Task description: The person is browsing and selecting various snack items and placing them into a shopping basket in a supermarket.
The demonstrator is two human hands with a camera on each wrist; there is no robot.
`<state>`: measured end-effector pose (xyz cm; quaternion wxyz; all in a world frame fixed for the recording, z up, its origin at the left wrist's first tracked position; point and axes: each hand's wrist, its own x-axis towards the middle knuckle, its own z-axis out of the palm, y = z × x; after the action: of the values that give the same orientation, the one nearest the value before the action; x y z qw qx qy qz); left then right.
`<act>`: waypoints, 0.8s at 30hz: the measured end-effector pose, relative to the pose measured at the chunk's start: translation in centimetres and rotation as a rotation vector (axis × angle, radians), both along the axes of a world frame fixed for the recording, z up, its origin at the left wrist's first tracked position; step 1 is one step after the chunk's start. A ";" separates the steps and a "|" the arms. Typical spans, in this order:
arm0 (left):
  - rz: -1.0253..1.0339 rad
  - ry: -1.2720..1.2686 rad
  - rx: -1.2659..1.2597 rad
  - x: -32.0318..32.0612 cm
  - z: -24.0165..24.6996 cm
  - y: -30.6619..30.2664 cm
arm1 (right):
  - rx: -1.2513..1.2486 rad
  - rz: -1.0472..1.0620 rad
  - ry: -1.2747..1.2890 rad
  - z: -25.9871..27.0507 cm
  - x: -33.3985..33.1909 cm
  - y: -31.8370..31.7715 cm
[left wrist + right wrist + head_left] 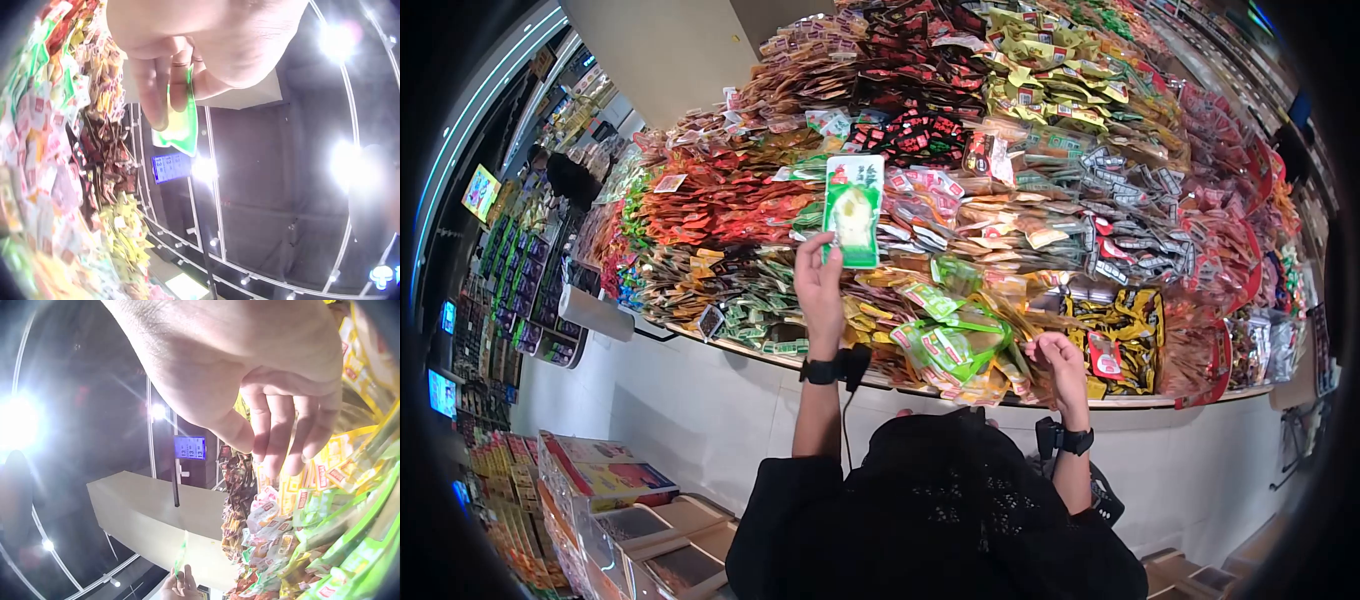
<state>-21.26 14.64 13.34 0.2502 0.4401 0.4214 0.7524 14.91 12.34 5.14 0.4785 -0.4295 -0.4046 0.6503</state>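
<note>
A flat green-and-white snack packet (855, 212) is held up by my left hand (818, 290), pinched by its lower left corner between thumb and fingers. The left wrist view shows the packet's green edge (181, 128) beyond my fingers. My right hand (1062, 365), its fingers loosely curled and holding nothing, hovers over the front of the display. Under and beside its fingertips lie yellow-labelled clear packets (340, 459). Just left of that hand spreads a heap of green-edged packets (950, 345).
Snack packets in red, black, yellow and pink fill the wide display behind my hands. A black-and-yellow packet group (1135, 335) lies right of my right hand. The counter's front edge (1120, 403) curves before me. Boxes (670, 540) stand at lower left, and a beige pillar (660, 60) rises behind.
</note>
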 end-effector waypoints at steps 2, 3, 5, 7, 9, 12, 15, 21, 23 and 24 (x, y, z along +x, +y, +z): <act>-0.091 -0.050 -0.089 3.1 0.5 -2.1 | 0.033 0.058 0.005 1.4 -1.3 0.9; -0.140 -0.060 -0.083 4.6 0.6 -2.7 | 0.073 0.074 0.001 2.4 -2.0 1.3; -0.180 -0.086 -0.148 6.8 -0.9 -3.4 | 0.166 0.115 -0.018 4.6 -3.5 1.8; -0.258 -0.084 -0.146 9.2 -1.7 -3.7 | 0.269 0.167 -0.005 6.7 -4.7 2.1; -0.389 -0.080 -0.187 10.9 -2.5 -4.1 | 0.326 0.155 0.047 7.6 -6.2 2.3; -0.497 -0.077 -0.275 12.7 -3.1 -4.4 | 0.259 0.154 0.055 6.8 -7.3 2.9; -0.538 -0.073 -0.281 12.9 -2.7 -4.1 | 0.220 0.116 0.048 6.5 -7.3 3.0; -0.600 -0.079 -0.327 13.1 -3.1 -3.9 | 0.192 0.103 0.084 5.9 -6.8 3.2; -0.604 -0.089 -0.330 13.2 -3.3 -4.0 | 0.190 0.094 0.082 6.0 -6.8 3.1; -0.606 -0.099 -0.331 13.2 -3.4 -4.0 | 0.191 0.088 0.080 6.0 -6.8 3.0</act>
<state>-8.02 10.61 9.97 0.5501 0.4618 0.3752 0.5859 8.11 15.32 11.16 0.5040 -0.3377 -0.4636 0.6458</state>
